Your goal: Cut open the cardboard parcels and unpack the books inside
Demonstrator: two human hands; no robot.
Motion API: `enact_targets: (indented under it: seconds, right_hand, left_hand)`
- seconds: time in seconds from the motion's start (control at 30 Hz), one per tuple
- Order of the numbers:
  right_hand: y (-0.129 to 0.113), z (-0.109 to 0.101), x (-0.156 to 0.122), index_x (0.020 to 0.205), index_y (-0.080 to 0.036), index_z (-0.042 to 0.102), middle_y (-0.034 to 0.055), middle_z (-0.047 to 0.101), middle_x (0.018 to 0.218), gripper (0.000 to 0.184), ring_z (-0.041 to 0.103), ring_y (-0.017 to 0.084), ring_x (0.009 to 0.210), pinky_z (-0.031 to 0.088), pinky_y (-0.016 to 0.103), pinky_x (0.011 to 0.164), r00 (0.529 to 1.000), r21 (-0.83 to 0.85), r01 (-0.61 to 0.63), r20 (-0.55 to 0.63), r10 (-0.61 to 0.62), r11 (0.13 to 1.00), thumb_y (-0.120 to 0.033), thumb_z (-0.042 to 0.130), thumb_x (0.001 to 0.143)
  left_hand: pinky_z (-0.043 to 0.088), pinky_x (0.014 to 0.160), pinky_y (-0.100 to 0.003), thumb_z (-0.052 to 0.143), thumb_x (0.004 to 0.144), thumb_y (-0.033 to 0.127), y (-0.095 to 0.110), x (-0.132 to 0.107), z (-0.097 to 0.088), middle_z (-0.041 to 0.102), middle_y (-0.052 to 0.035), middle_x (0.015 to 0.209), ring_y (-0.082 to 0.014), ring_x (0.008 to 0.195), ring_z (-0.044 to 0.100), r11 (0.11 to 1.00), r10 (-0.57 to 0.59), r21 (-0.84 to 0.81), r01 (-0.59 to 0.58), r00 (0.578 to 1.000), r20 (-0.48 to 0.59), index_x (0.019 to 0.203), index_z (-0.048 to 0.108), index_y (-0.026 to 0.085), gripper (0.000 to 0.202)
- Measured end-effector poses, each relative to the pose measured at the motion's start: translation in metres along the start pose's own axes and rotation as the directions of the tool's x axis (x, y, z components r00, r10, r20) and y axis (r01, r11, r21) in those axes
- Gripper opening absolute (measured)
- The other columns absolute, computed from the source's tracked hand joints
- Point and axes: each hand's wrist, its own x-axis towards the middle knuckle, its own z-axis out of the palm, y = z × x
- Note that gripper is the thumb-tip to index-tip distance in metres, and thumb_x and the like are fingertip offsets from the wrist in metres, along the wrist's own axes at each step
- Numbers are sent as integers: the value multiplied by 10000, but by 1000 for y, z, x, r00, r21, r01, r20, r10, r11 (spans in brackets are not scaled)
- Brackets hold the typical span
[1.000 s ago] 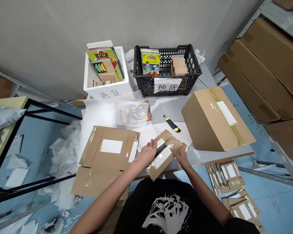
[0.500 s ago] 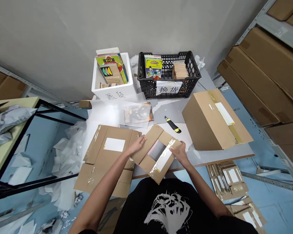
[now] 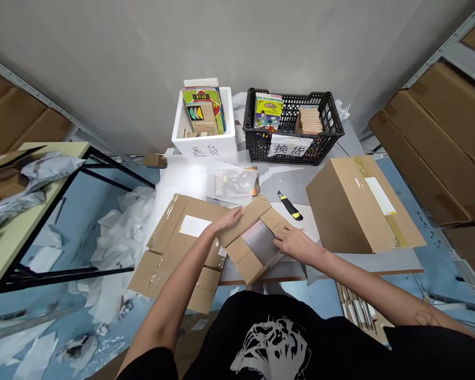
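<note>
A small cardboard mailer (image 3: 245,253) lies unfolded at the table's front edge, showing a plastic-wrapped flat item (image 3: 259,240) inside. My left hand (image 3: 230,217) presses its fingers flat on the mailer's upper left flap. My right hand (image 3: 291,241) lies on the right flap, fingertips touching the wrapped item. Under my left forearm sits a large flattened carton (image 3: 182,248) with a white label.
A yellow-and-black utility knife (image 3: 290,205) lies beyond the mailer. A sealed brown box (image 3: 360,206) stands at the right. At the back are a white foam box of books (image 3: 203,119) and a black crate (image 3: 295,126). A clear bagged item (image 3: 235,182) lies mid-table. Wrappers litter the floor left.
The folded mailer has been opened out flat: my left hand swung its flap up and left, and my right hand moved from the taped edge onto the exposed wrapped item.
</note>
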Motion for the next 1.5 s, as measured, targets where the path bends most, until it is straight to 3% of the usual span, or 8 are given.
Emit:
enact_targets:
  seconds: [0.2, 0.37, 0.53, 0.67, 0.83, 1.1, 1.27, 1.5]
  right_hand:
    - [-30, 19, -30, 925, -146, 633, 121, 609, 992, 464, 571, 258, 947, 440, 359, 771, 988, 254, -125, 121, 97, 959, -589, 540, 823]
    - [-36, 44, -5, 1073, -132, 627, 113, 640, 1053, 260, 587, 199, 954, 445, 313, 827, 998, 201, -25, 57, 14, 979, -158, 414, 927]
    - [-42, 51, 0, 1017, -88, 678, 166, 664, 932, 322, 581, 262, 925, 435, 375, 862, 992, -19, -46, 120, 48, 999, -42, 414, 840]
    - [-24, 42, -18, 1183, -37, 601, 238, 619, 1062, 398, 536, 332, 998, 433, 441, 843, 943, -127, -325, 34, 332, 937, -80, 415, 834]
    - [11, 45, -33, 1320, -71, 458, 219, 521, 1240, 518, 473, 340, 1121, 451, 432, 881, 851, 20, -524, -39, 524, 852, -277, 534, 850]
    - [15, 87, -21, 1442, -119, 250, 176, 478, 1319, 640, 465, 295, 1175, 474, 375, 891, 802, 306, -575, 28, 597, 759, -192, 480, 849]
    - [18, 94, -22, 1430, -118, 307, 152, 538, 1264, 591, 545, 246, 1071, 461, 345, 884, 789, 347, -584, 29, 614, 734, -49, 343, 844]
    - [16, 97, -22, 1428, -134, 334, 136, 577, 1235, 600, 560, 224, 1082, 457, 323, 890, 770, 390, -594, 24, 637, 703, -27, 329, 838]
  left_hand:
    - [413, 855, -356, 401, 896, 257, 37, -10, 11, 655, -140, 1053, -256, 1003, 581, 982, -13, 187, 24, 998, -60, 1135, 535, 137, 299]
    - [325, 973, -387, 267, 901, 35, 73, -54, 62, 535, -171, 1282, -233, 1175, 472, 715, 436, 601, -357, 900, 15, 1283, 460, 104, 434]
    - [394, 841, -325, 429, 899, 126, 73, -99, 87, 663, -66, 850, -195, 887, 553, 501, 536, 654, -567, 796, 280, 870, 634, 144, 208]
    - [415, 834, -345, 476, 871, 197, 75, -137, 71, 637, -57, 720, -194, 764, 559, 608, 461, 628, -487, 860, 221, 764, 612, 154, 179]
    - [487, 669, -345, 417, 917, 288, 79, -169, 65, 645, -104, 820, -229, 754, 606, 758, 14, 652, 17, 999, -43, 1020, 630, 130, 284]
    - [529, 631, -294, 329, 825, -41, 91, -118, 86, 616, -193, 945, -243, 885, 625, 638, -325, 598, 486, 873, -363, 1361, 406, 1, 544]
    - [496, 870, -446, 389, 804, -37, 99, -79, 79, 590, -180, 1112, -290, 1082, 561, 696, -77, 678, 236, 964, -256, 1185, 565, 83, 437]
    - [391, 989, -601, 356, 847, 7, 89, -66, 96, 504, -180, 1304, -353, 1311, 398, 713, 73, 690, 130, 964, -256, 1136, 594, 140, 397]
